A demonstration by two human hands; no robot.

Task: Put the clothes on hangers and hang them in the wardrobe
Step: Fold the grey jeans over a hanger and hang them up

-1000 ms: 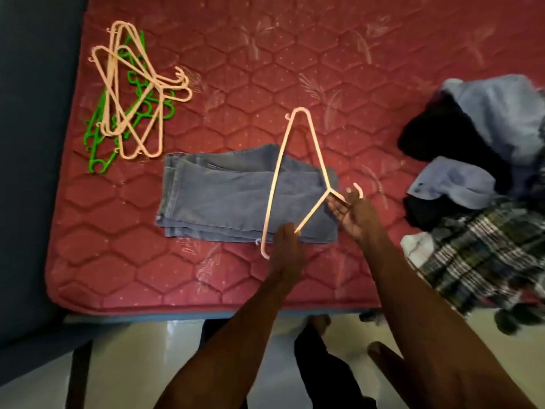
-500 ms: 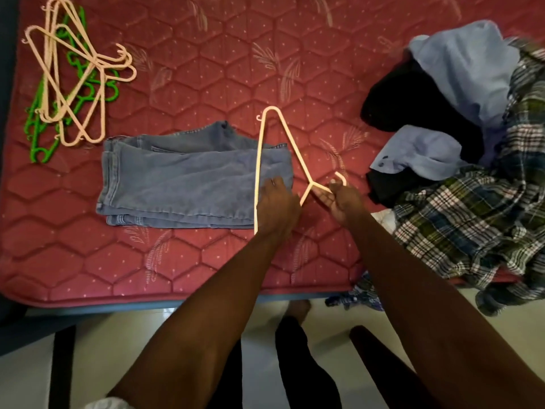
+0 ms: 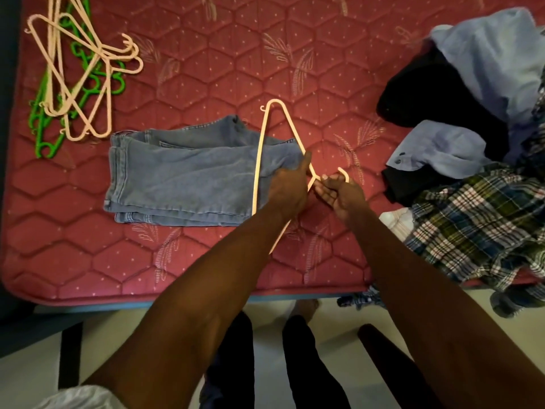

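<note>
The folded blue jeans [image 3: 188, 175] lie flat on the red quilted mattress [image 3: 224, 66], and a pale pink hanger [image 3: 259, 154] lies over their right end, its far corner beyond the jeans' upper edge and its long bar crossing the denim. The right hand [image 3: 339, 191] pinches the hanger at its neck just below the hook, to the right of the jeans; its grip is closed on the plastic. The left hand [image 3: 287, 188] now reaches inside the hanger's triangle and rests on the jeans' right end with its fingers curled at the fabric, though whether it has actually gathered denim cannot be told. A second ago that hand was on the hanger's near arm, so the change suggests the jeans are about to be drawn through the frame and over the bar; nothing hangs yet. Beyond the jeans' upper left corner sits a heap of spare pink and green hangers [image 3: 79, 72]. Well to the right of the jeans is the pile of clothes [image 3: 477, 137]: light blue shirts, something black, a plaid shirt spilling over the mattress edge. Below the jeans the mattress ends at pale floor [image 3: 330, 311], where the person's legs stand.
</note>
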